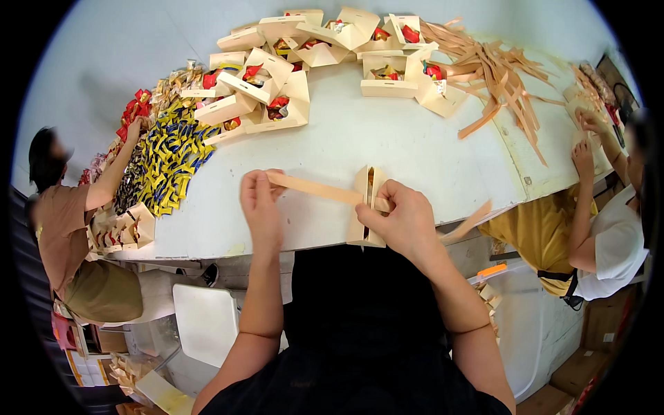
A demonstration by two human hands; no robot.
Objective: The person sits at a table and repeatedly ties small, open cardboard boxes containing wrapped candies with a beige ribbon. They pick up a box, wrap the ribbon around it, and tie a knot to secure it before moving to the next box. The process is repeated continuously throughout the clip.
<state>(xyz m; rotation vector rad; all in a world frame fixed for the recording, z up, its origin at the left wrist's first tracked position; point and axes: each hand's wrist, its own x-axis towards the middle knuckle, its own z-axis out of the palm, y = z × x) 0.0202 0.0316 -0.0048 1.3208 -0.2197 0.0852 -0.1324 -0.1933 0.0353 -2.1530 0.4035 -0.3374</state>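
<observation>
A small cream cardboard box [366, 234] stands near the table's front edge, with a narrow dark gap along its top. A flat peach ribbon [315, 187] runs across it. My left hand [260, 211] is left of the box, closed in a pinch on one end of the ribbon, and that length is stretched between the hand and the box. My right hand [404, 218] is closed at the box's right side, thumb and fingers pressing the ribbon against it. Beyond that hand the ribbon's other end sticks out to the right, over the table edge. The right fingertips are partly hidden.
Several open cream boxes [389, 88] with wrapped sweets stand at the back. Loose peach ribbons [508, 90] lie back right; a heap of yellow-and-blue sweets [173, 152] lies left. One person [66, 228] works at the left, another [609, 228] at the right. A white stool [205, 324] stands below.
</observation>
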